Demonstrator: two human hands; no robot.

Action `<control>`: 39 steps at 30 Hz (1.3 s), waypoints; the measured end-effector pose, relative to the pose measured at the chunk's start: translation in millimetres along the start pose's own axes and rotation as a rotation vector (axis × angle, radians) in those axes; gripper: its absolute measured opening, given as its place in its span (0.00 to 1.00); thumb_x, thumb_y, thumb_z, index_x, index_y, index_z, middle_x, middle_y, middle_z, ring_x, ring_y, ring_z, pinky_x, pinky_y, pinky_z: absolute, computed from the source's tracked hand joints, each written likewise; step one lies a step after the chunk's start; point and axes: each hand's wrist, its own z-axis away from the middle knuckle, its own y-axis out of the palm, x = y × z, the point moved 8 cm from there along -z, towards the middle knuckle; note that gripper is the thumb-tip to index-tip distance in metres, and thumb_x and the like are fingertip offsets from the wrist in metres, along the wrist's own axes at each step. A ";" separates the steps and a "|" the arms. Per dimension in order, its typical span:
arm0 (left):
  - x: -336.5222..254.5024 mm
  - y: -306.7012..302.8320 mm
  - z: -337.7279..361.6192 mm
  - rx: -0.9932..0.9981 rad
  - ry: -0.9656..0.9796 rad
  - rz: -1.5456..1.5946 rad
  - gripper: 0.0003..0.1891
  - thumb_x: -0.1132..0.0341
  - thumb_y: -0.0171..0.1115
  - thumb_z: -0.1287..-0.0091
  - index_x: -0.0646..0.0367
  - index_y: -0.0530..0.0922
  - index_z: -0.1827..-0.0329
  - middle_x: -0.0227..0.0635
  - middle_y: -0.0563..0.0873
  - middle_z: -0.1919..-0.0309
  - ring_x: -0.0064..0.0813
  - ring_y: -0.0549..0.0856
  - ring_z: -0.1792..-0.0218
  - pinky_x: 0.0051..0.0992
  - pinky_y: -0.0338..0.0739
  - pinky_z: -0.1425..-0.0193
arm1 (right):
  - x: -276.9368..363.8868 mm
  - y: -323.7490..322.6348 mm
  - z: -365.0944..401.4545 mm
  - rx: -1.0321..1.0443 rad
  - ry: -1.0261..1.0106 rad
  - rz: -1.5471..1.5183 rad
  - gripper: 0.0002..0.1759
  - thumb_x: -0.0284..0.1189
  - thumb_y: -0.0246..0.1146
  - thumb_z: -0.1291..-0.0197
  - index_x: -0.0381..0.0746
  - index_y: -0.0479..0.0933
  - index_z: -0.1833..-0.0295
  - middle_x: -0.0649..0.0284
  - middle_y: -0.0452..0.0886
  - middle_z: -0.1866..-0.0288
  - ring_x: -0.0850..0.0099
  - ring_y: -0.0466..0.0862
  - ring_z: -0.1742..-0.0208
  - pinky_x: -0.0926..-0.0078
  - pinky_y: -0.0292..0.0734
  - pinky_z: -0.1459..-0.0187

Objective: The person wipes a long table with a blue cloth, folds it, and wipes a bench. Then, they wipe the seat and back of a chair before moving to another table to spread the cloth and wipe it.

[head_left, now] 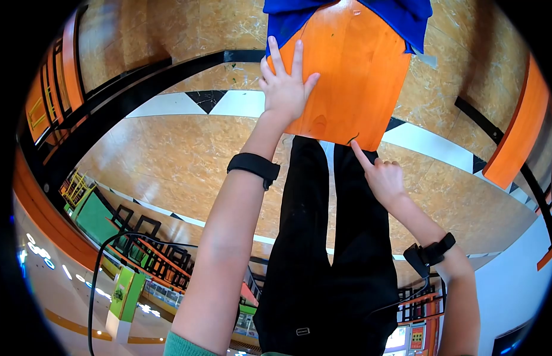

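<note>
An orange wooden board (353, 77), perhaps a bench or table top, lies in front of me. My left hand (285, 89) is spread flat on its left side, fingers apart and holding nothing. At the board's near edge is a thin, dark green strip (354, 138), like a scrap of leaf or stem. The stretched index finger of my right hand (383, 175) touches the board's edge at this scrap, while its other fingers are curled with nothing visible in them. A blue cloth (400, 18) drapes over the board's far end.
Another orange board (522, 130) on black metal legs stands at the right. A black metal bar (151, 86) curves past on the left. Stacked chairs (157, 255) and a green-and-white pillar (125, 296) are farther off. A cable (98, 267) hangs by my left arm.
</note>
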 end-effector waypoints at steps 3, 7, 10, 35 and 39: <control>-0.5 -0.4 -0.1 -0.012 0.004 -0.014 0.37 0.42 0.50 0.36 0.40 0.48 0.26 0.55 0.38 0.28 0.59 0.60 0.39 0.55 0.66 0.48 | -0.5 1.3 -0.2 -0.011 -0.001 -0.010 0.48 0.22 0.60 0.57 0.57 0.53 0.27 0.68 0.65 0.87 0.73 0.72 0.89 0.76 0.66 0.83; -1.2 -2.4 -0.3 -0.021 0.015 -0.010 0.36 0.44 0.47 0.33 0.43 0.46 0.26 0.57 0.38 0.29 0.62 0.61 0.41 0.55 0.66 0.47 | -1.2 4.3 -0.8 -0.076 -0.031 -0.032 0.47 0.22 0.60 0.57 0.57 0.54 0.28 0.66 0.67 0.85 0.71 0.74 0.86 0.76 0.69 0.80; -0.1 -3.3 5.4 -0.093 -0.002 -0.015 0.36 0.45 0.50 0.35 0.42 0.50 0.27 0.54 0.41 0.29 0.58 0.62 0.41 0.52 0.67 0.47 | 0.3 4.4 3.5 -0.106 -0.040 -0.049 0.47 0.22 0.59 0.57 0.59 0.55 0.28 0.64 0.69 0.83 0.69 0.75 0.84 0.75 0.71 0.77; -2.7 -21.1 11.5 -0.439 0.077 0.112 0.26 0.58 0.51 0.36 0.47 0.64 0.33 0.51 0.57 0.32 0.50 0.70 0.48 0.40 0.73 0.50 | -7.9 -20.3 5.6 -0.775 0.074 -0.249 0.26 0.30 0.66 0.60 0.39 0.76 0.49 0.54 0.70 0.58 0.62 0.72 0.63 0.70 0.67 0.64; -2.3 -21.5 16.3 -0.485 0.091 0.092 0.26 0.58 0.51 0.36 0.49 0.64 0.33 0.52 0.58 0.33 0.50 0.71 0.49 0.41 0.73 0.50 | -15.8 -5.5 -1.7 -0.971 0.028 -0.367 0.26 0.30 0.70 0.64 0.40 0.77 0.52 0.54 0.69 0.55 0.60 0.73 0.62 0.71 0.71 0.65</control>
